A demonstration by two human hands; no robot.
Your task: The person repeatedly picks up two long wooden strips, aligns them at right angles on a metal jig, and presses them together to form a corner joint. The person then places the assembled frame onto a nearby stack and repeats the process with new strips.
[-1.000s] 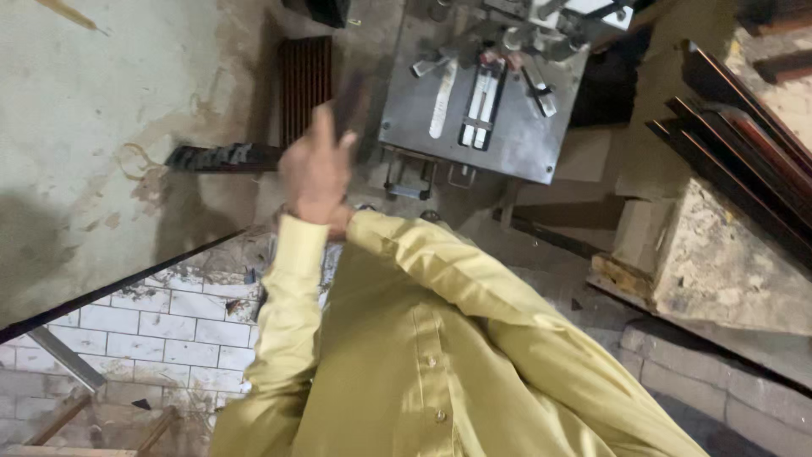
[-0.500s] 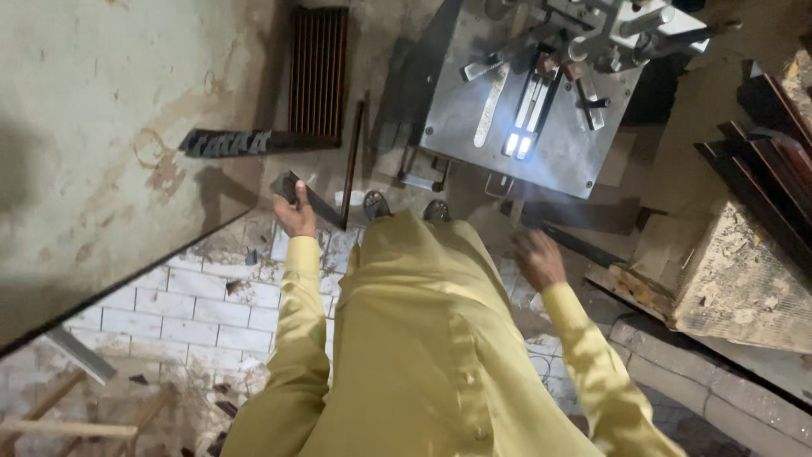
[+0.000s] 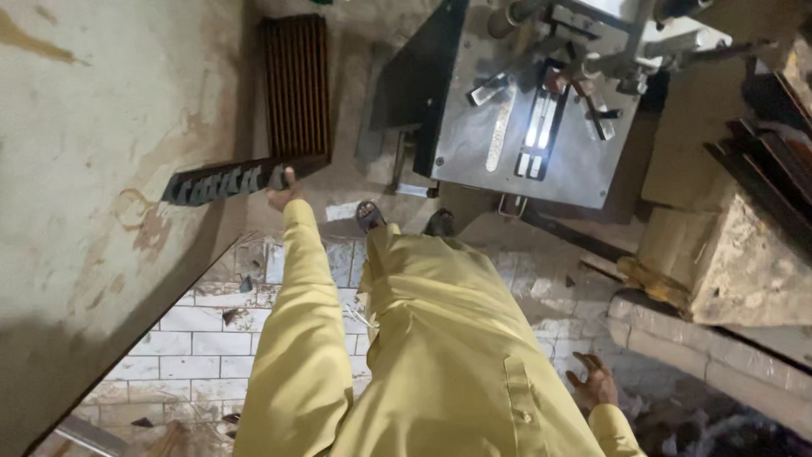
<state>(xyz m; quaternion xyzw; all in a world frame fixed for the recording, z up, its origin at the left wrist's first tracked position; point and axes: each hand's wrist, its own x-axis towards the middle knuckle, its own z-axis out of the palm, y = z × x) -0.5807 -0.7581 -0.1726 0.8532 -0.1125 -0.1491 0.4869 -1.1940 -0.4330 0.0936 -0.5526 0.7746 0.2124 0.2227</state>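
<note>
Since half a second back: left hand extends further, fingers closed on dark slotted bar against the wall; right hand drops beside hip, open, empty.
</note>
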